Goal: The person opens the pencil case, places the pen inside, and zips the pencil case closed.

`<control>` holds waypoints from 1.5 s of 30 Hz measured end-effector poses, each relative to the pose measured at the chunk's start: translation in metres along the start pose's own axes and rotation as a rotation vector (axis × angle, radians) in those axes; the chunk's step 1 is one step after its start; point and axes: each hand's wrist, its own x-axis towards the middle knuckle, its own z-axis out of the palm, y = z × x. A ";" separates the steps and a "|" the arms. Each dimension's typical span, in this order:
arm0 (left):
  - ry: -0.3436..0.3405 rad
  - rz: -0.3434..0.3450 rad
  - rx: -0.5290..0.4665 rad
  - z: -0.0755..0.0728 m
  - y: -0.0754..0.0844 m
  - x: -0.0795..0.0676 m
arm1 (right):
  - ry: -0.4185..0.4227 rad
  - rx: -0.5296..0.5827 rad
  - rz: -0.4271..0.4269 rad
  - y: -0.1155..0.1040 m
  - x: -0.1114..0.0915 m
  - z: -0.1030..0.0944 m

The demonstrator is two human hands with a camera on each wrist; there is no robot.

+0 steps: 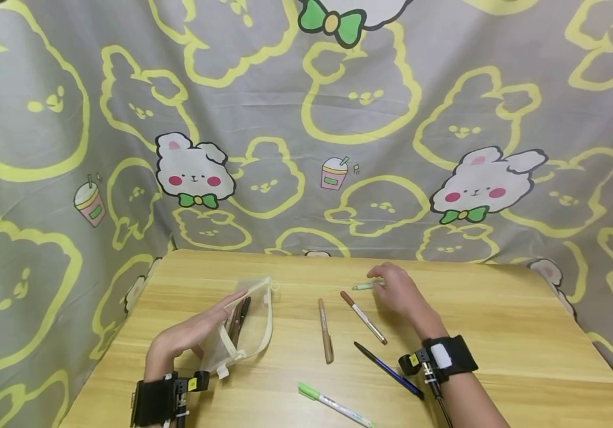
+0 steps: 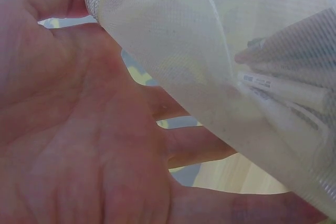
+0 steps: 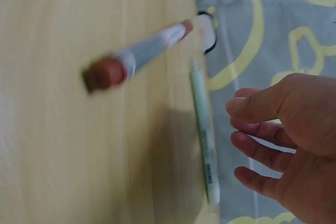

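Note:
My left hand point(image 1: 196, 333) rests its long, straight fingers against a see-through cream mesh pouch point(image 1: 260, 321) that stands tilted on the table. Inside the pouch several pens point(image 1: 239, 318) show through the mesh. In the left wrist view the pouch point(image 2: 157, 45) overlaps the fingers, and its edge hides the thumb's tip. My right hand point(image 1: 399, 294), thumb and fingers loosely bent, is over a pale green pen point(image 1: 367, 286) near the far edge. From the right wrist, a gap shows between those fingers and the pen point(image 3: 203, 140). Close by lies a red-brown capped marker point(image 1: 365, 320).
A tan marker point(image 1: 324, 330) lies mid-table. Nearer me are a blue and black pen point(image 1: 389, 370) and a white marker with a green cap point(image 1: 335, 405). A patterned grey cloth point(image 1: 279, 119) hangs behind the wooden table point(image 1: 499, 333).

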 end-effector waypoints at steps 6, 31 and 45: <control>0.000 -0.058 -0.035 0.000 -0.001 0.001 | -0.023 -0.036 -0.031 0.017 0.005 0.005; -0.005 0.037 0.026 -0.001 -0.001 0.000 | 0.007 -0.123 0.050 0.011 -0.002 -0.001; -0.007 0.008 0.006 0.000 0.001 0.000 | 0.037 0.036 0.195 -0.022 -0.019 -0.023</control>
